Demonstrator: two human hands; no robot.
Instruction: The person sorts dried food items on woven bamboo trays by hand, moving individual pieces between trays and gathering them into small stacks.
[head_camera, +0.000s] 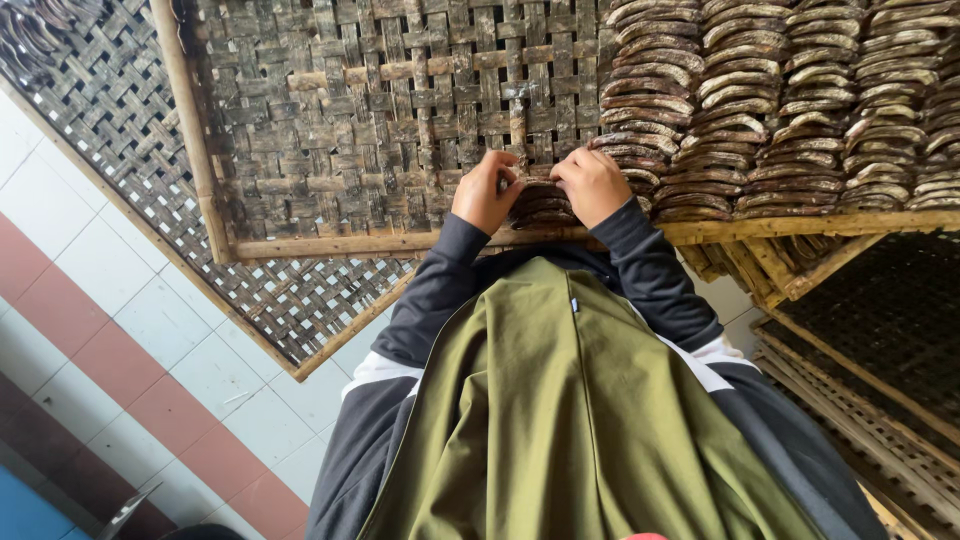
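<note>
Both hands are bare, the left hand (487, 192) and the right hand (594, 185) alike; back from the fingers, dark charcoal sleeves (650, 275) close snugly at the wrists. Further from the fingers each sleeve meets a white band (375, 368) at the upper arm; between them hangs an olive-green apron (560, 420), smooth, softly creased, with a tiny tag near its top edge.

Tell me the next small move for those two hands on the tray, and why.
Probably press the small stack of dark curved strips rightward against the neat rows. Both the left hand and right hand grip it at the woven tray's near edge, beside those rows.
</note>
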